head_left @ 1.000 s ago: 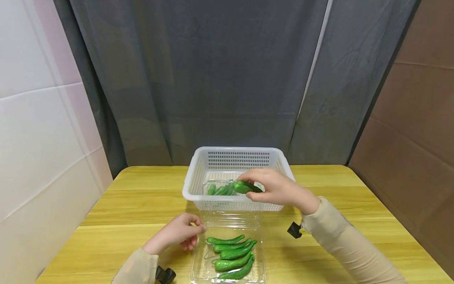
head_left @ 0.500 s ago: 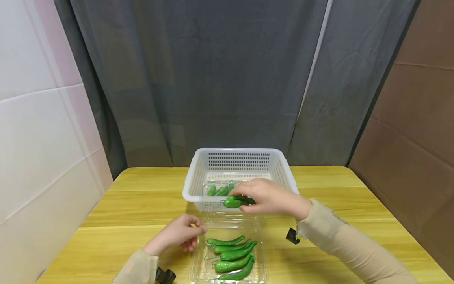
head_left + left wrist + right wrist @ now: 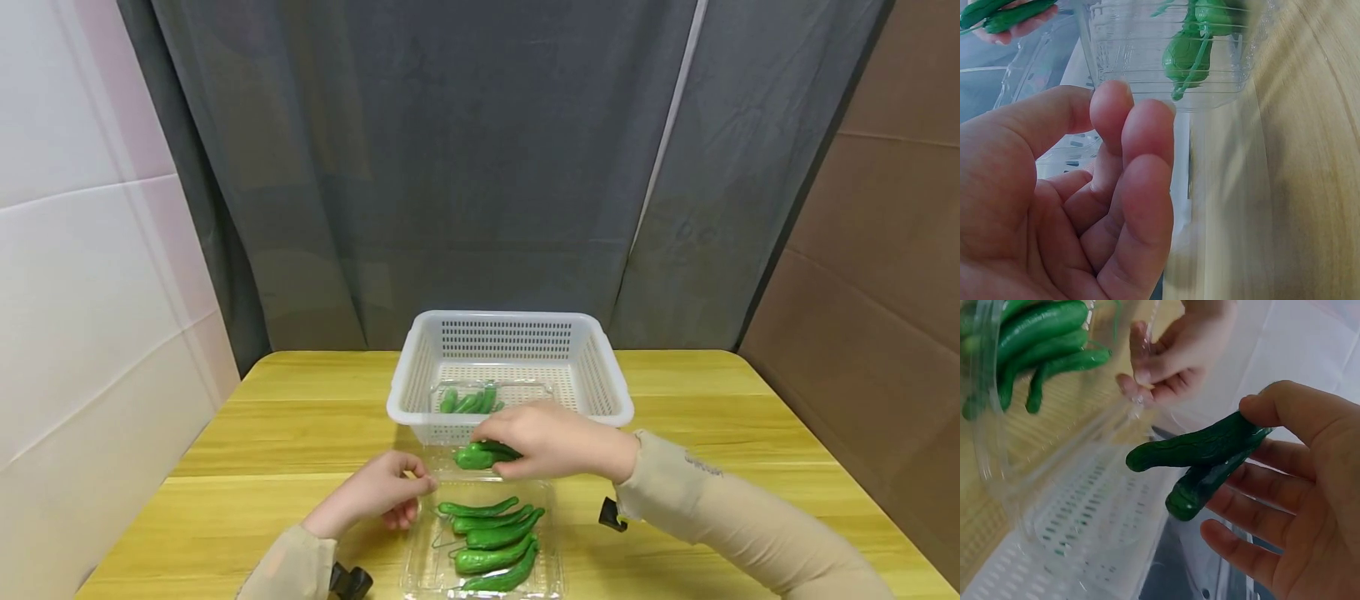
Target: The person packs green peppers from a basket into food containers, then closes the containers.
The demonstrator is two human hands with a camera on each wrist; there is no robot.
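On the left of the yellow wooden table (image 3: 247, 433), my left hand (image 3: 375, 496) rests near me, its thumb and fingertips (image 3: 1138, 125) pinching the left rim of the clear plastic clamshell tray (image 3: 420, 558). My sleeve (image 3: 288, 571) is beige, and a black wrist mount (image 3: 348, 581) shows just beside it at the near edge.

Inside the clamshell tray, five green peppers (image 3: 491, 542) lie side by side, stems pointing left. The tray's open lid (image 3: 483, 462) stands between the peppers and the basket.

Just above that lid, my right hand (image 3: 558, 442) grasps two green peppers (image 3: 480, 457) between thumb and curled fingers; the right wrist view shows the held peppers (image 3: 1210, 459) crossed one over the other, thumb on top. The held peppers are in the air, near the front wall of the white perforated basket (image 3: 600, 392) and above the far end of the clamshell tray.

Farther back, at the table's middle, the basket holds a second clear tray (image 3: 525, 390) with a few more green peppers (image 3: 468, 400) at its left side.

Behind the table hangs a grey curtain (image 3: 465, 167); a white wall (image 3: 82, 250) is on the left and brown cardboard panels (image 3: 877, 250) on the right.
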